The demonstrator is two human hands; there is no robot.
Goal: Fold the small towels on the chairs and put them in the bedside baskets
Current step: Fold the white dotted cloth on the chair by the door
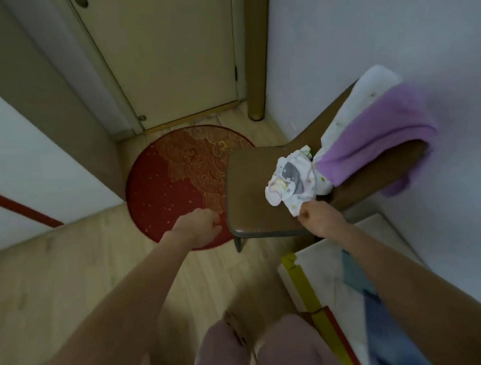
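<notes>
Towel (291, 182) pinched by right hand (321, 219), on chair (246, 193)

The little towel (291, 182) is white with a grey blob and small yellow and pastel prints. A plain lilac towel (375, 138) and a white one with faint specks (354, 105) hang on the brown chair (248, 187). The round rug (175, 182) is dark red with gold swirls and dots. Pale wood floor (67, 279), cream door (169, 51), pinkish trousers (248, 356).

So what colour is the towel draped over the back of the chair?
Purple, or lilac. The towel hangs over the chair back, seen clearly in the head view.
</notes>
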